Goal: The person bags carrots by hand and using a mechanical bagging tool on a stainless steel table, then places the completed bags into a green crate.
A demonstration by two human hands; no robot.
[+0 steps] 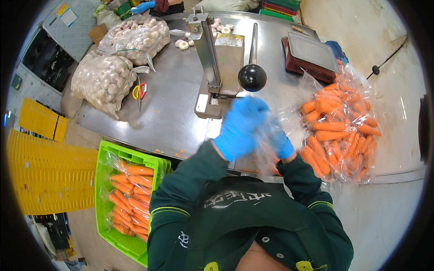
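Observation:
My left hand (239,130), in a blue glove, is closed on the gathered top of a clear plastic bag (266,149), just in front of a bench-mounted metal lever device (212,64) with a black ball handle (252,78). My right hand (280,140), gloved too, grips the same bag from the right. The bag hangs at the table's front edge and is blurred; something orange shows low in it. Right of my hands, bagged carrots (330,127) lie piled on the steel table (169,115). A red digital scale (310,57) stands behind them.
A green crate (101,203) of bagged carrots stands at the left, beside stacked yellow crates (51,172). Bags of garlic (101,81), loose garlic bulbs (183,45) and red-and-yellow-handled scissors (139,92) lie on the table. Another person's blue-gloved hand (143,7) is at the far side.

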